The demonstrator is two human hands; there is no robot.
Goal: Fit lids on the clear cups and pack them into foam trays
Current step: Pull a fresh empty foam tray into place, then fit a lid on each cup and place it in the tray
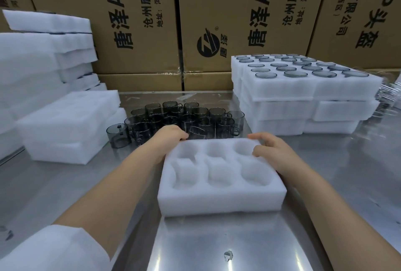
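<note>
A white foam tray [221, 199] with several empty round pockets lies on the steel table in front of me. My left hand [168, 139] grips its far left corner, fingers curled over the edge. My right hand [273, 151] grips the far right corner, thumb on the top face. Just behind the tray stands a cluster of smoky clear cups [186, 118] with handles, all without lids; one cup [118, 136] stands apart at the left.
Stacked foam trays filled with lidded cups [303, 88] sit at the right. Empty foam trays [65, 123] pile up at the left. Cardboard boxes [195, 21] wall off the back. Clear items [390, 95] lie at the far right edge.
</note>
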